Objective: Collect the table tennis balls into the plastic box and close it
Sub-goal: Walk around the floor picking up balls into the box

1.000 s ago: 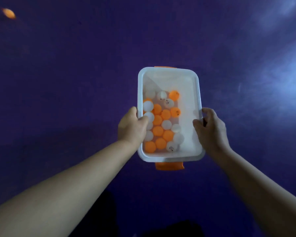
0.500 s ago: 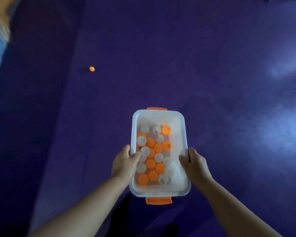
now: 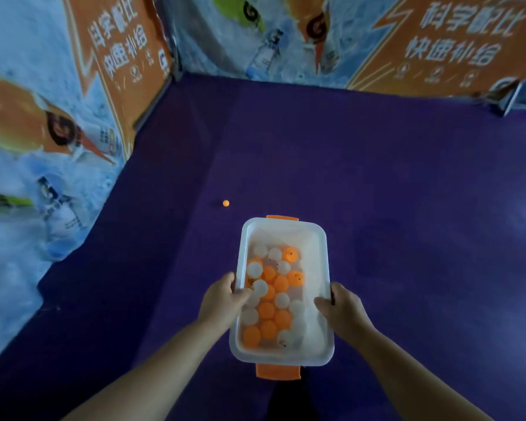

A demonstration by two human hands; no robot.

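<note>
I hold a clear plastic box (image 3: 286, 229) with orange end clips above a purple floor. It has no lid on and contains several orange and white table tennis balls (image 3: 271, 299). My left hand (image 3: 222, 299) grips the box's left rim, thumb inside. Gripping the right rim is my right hand (image 3: 343, 308). One loose orange ball (image 3: 226, 203) lies on the floor just beyond the box's far left corner.
Printed orange and blue barrier boards stand along the left side (image 3: 58, 132) and the far side (image 3: 377, 41), meeting at a corner. The purple floor (image 3: 407, 192) stretches wide to the right. No lid is in view.
The view has tilted up, bringing the barrier boards into sight. The loose orange ball now lies much closer to the box. Both hands keep their grip on the box.
</note>
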